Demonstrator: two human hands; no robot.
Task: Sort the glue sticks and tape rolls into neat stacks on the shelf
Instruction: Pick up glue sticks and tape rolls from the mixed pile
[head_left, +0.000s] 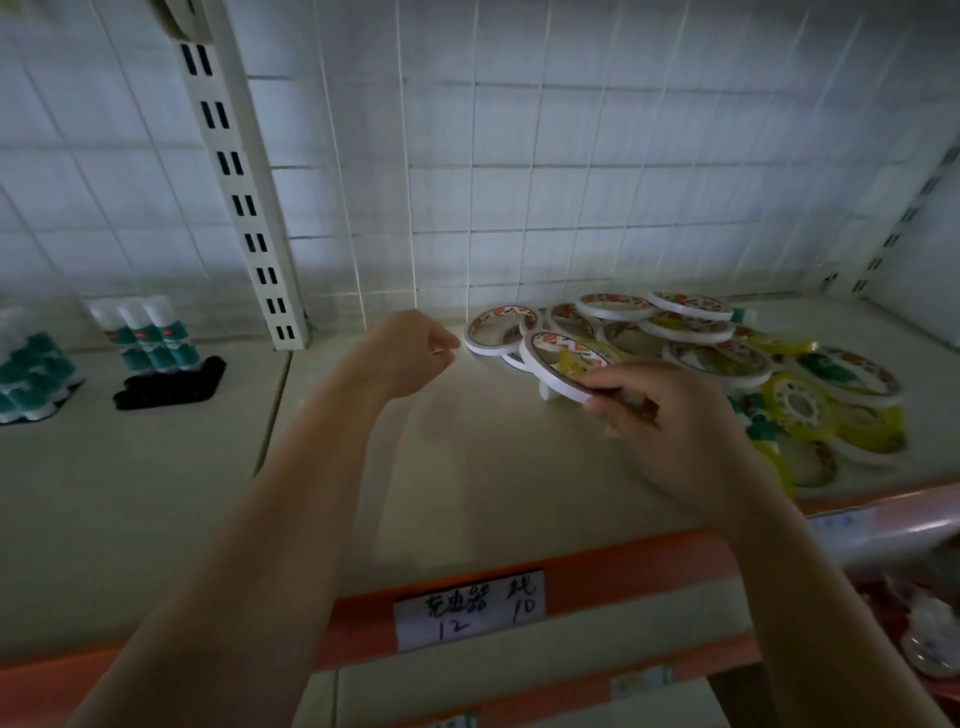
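Fingers (605, 387) of the right hand (670, 431) pinch a thin white tape roll (558, 366), tilted, with the loose pile of tape rolls (727, 358) just beyond them. The left hand (408, 351) hovers curled, empty, above the shelf (467, 467). Glue sticks (148, 332) stand upright far leftward.

Cream shelf (467, 467) carries glue sticks (148, 335) and tape rolls (691, 332).

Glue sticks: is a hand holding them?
No, the three glue sticks stand alone at the left, while the right hand grips a tape roll.
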